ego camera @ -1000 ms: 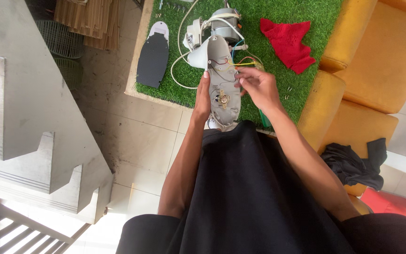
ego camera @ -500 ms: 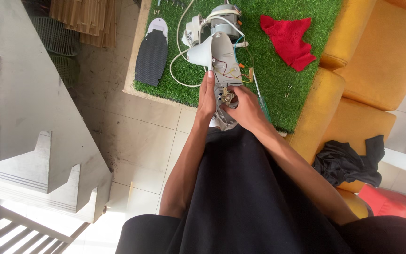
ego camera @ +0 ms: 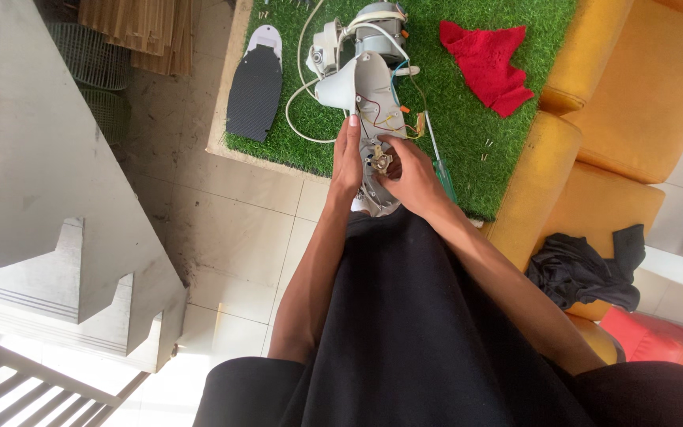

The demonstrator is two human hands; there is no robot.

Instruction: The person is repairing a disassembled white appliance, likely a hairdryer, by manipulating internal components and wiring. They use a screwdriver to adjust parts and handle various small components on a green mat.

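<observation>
Head view, left to right, with places given relative to the green turf mat (ego camera: 278,150). Left of the mat, on the tiled floor, stand grey stepped blocks (ego camera: 49,237) and a wire grille (ego camera: 92,55). On the mat's left part lies a dark oval cover panel (ego camera: 254,91). At its middle the opened white housing (ego camera: 369,134), with coloured wires and a motor unit (ego camera: 381,24) at its far end, reaches from the mat's near edge toward the person's lap. The left hand (ego camera: 347,162) lies flat along the housing's left side, fingers straight and closed against the shell, steadying it. The right hand (ego camera: 409,174) has its fingertips pinched on a small metal part (ego camera: 379,160) inside the housing; how tightly cannot be told. A green-handled screwdriver (ego camera: 439,162) lies just right of the housing, a red cloth (ego camera: 488,63) further right, a yellow sofa (ego camera: 594,166) beyond the mat's edge. Good practice here, by judgement: keep the shell braced, work the part gently, avoid tugging the thin wires.
</observation>
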